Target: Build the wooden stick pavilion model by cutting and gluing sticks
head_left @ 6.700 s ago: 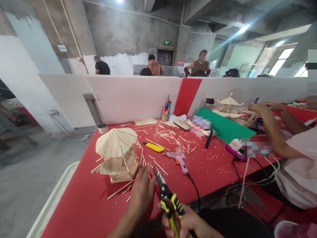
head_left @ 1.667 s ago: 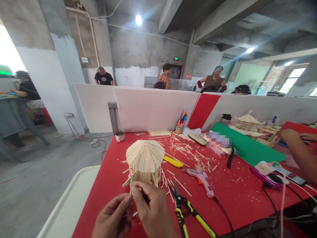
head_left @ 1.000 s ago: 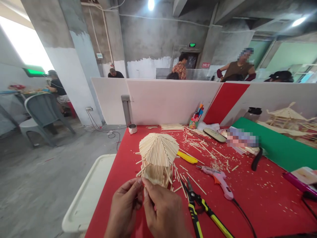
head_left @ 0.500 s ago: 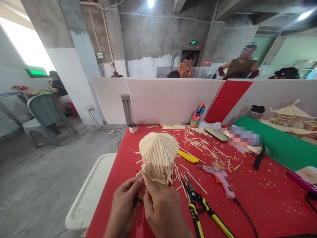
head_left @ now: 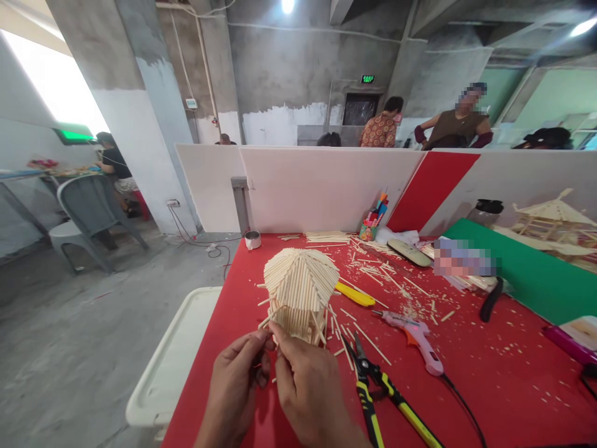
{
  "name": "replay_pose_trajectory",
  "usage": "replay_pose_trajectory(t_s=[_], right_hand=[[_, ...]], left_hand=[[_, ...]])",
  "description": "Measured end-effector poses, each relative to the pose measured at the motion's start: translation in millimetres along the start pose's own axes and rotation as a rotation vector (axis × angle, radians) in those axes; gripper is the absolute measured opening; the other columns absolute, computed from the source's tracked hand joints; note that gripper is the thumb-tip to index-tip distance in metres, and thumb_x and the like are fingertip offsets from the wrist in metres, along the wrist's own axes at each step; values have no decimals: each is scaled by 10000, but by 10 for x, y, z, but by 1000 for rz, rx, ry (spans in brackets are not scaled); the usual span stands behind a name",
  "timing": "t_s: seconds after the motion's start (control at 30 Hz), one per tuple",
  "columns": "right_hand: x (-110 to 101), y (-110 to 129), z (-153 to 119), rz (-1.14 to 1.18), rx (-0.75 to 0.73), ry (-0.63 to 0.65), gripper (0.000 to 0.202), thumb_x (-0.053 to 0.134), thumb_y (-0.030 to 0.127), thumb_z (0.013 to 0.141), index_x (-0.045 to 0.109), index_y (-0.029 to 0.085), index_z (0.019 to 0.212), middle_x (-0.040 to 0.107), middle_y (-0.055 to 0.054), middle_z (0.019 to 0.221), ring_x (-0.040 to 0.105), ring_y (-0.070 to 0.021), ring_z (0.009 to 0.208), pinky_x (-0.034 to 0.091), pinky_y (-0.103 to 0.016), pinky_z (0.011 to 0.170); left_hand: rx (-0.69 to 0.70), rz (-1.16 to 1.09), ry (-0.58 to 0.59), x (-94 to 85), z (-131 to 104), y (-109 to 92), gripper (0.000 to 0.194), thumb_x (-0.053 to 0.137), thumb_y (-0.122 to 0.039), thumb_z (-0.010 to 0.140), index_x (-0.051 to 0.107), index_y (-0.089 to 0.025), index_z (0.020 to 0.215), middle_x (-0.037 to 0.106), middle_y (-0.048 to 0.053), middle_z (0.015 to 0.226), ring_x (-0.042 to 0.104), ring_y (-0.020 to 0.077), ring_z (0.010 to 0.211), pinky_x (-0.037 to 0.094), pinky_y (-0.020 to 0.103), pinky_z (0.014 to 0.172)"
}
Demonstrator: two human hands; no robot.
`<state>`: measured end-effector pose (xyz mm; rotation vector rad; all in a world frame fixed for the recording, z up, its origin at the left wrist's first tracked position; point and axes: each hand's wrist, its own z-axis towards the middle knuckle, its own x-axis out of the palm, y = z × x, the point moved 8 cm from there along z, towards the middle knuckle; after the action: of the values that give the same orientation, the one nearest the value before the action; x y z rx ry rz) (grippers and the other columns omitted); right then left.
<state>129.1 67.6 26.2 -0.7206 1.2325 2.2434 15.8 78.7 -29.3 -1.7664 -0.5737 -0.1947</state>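
A small pavilion model (head_left: 298,289) built of pale wooden sticks stands on the red table, its many-sided roof facing me. My left hand (head_left: 237,379) is at its near left corner, thumb and fingers pinched together around a thin wooden stick that is mostly hidden. My right hand (head_left: 312,386) meets it there, closed, with the index fingertip against a stick (head_left: 265,320) jutting from the model's lower left. A pale stick end shows between the two hands. The lower front of the model is partly covered by my fingers.
Pruning shears (head_left: 368,367), a pink glue gun (head_left: 413,336) with its cord and a yellow utility knife (head_left: 354,294) lie to the right. Stick scraps (head_left: 387,277) litter the table. A metal cup (head_left: 252,240) and a pen holder (head_left: 368,230) stand near the white partition (head_left: 317,193).
My hands stay at the model's near left corner, with fingers shifted slightly; a pale stick end now shows between them. Behind the partition, a person in a patterned shirt has moved right.
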Motion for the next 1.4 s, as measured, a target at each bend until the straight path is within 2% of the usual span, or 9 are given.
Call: replay_pose_trajectory(t_s=[0.47,0.57,0.67,0.77,0.87,0.97,1.03,1.23,1.4], right_hand=[[-10,15,4,-5,-25,-27,451,379,151,840,592,177,1237,734,-42,862,696,-184,742,518,-267,655],[-122,89,-34,33,-86,-116,422,380,144,850,614,159,1201,736,-57,895,697,-169,761,532,-254,704],[-387,50,-134,83,-138,-274,355,405,151,872,645,166,1133,736,-58,936,694,-136,801,523,-207,749],[-761,-345,-299,-49,-38,-446,274,466,200,874,681,199,1044,738,-46,920,691,-133,801,515,-190,734],[-1170,-1016,-529,-375,215,-574,311,445,331,867,691,178,978,717,-93,919,667,-191,731,513,-277,663],[-1349,-1771,-724,-707,600,-339,455,456,329,803,632,47,1113,663,-206,938,630,-314,841,486,-402,721],[-1355,-2160,-868,-749,818,-130,482,452,323,808,602,25,1155,643,-235,962,610,-352,911,465,-424,751],[-1354,-2530,-889,-604,936,-44,394,474,309,769,669,92,1034,678,-195,904,652,-312,807,468,-359,652],[-1442,-2482,-865,-456,863,-142,456,425,339,781,610,124,1137,700,-129,887,658,-247,769,475,-307,629]], left_hand=[[21,25,-62,-63,56,43,339,872,-366,490,739,-110,668,545,-22,406,427,53,371,335,153,356],[39,49,-65,-62,44,30,344,870,-375,496,737,-111,670,551,-20,409,432,55,372,339,153,357],[63,75,-80,-70,27,5,355,872,-387,489,729,-110,661,602,0,472,439,54,375,334,154,350],[90,105,-98,-91,17,-13,367,867,-403,492,728,-110,663,629,12,505,443,55,375,328,156,343],[125,137,-90,-97,4,-34,348,852,-401,528,734,-111,679,609,3,473,443,60,380,339,159,352],[159,157,-83,-93,-22,-67,328,844,-394,548,739,-116,689,582,-13,441,437,61,382,347,158,358],[166,154,-94,-97,-36,-84,344,855,-394,524,745,-120,702,591,-14,453,444,63,388,355,158,359],[178,169,-101,-115,-47,-103,370,863,-416,499,734,-128,692,595,-15,471,452,66,398,359,160,363],[269,381,-127,-168,-99,-156,307,786,-423,631,739,-144,751,554,-30,439,457,88,404,389,186,403]])
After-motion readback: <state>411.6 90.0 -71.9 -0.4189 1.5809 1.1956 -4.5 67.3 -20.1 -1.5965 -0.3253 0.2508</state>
